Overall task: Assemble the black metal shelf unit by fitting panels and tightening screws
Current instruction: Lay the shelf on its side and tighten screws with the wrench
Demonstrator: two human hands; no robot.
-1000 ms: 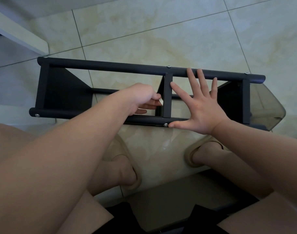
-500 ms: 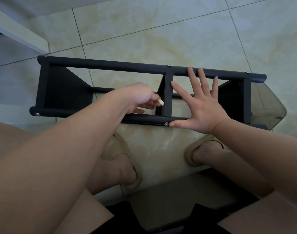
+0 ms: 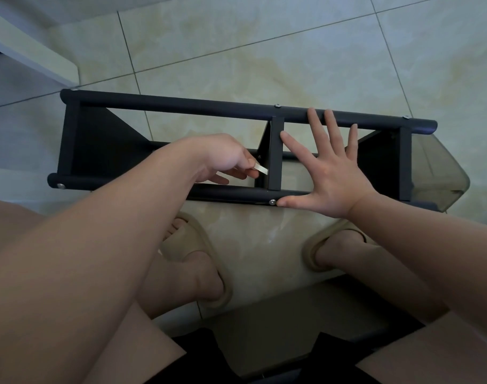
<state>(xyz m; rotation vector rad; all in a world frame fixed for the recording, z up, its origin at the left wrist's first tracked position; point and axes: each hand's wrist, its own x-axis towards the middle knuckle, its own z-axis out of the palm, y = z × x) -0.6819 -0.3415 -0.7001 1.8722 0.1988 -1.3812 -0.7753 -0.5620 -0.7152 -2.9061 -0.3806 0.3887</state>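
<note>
One pale tool [image 3: 261,168] now protrudes from left hand [image 3: 223,157].

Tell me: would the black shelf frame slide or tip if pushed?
Probably stiff: the shelf frame has tubes screwed to panels. It may slide on the glossy floor tiles. Narrow, it could tip; the right hand lies flat on it.

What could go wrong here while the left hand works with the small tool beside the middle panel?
The left hand only pinches the small pale tool by one end; it may slip and drop inside the shelf unit.
The right hand lies flat across the rails without gripping, so the unit could shift under a hard turn.
The slippers stand close to the near rail; if the unit tips, it might hit the toes.
</note>
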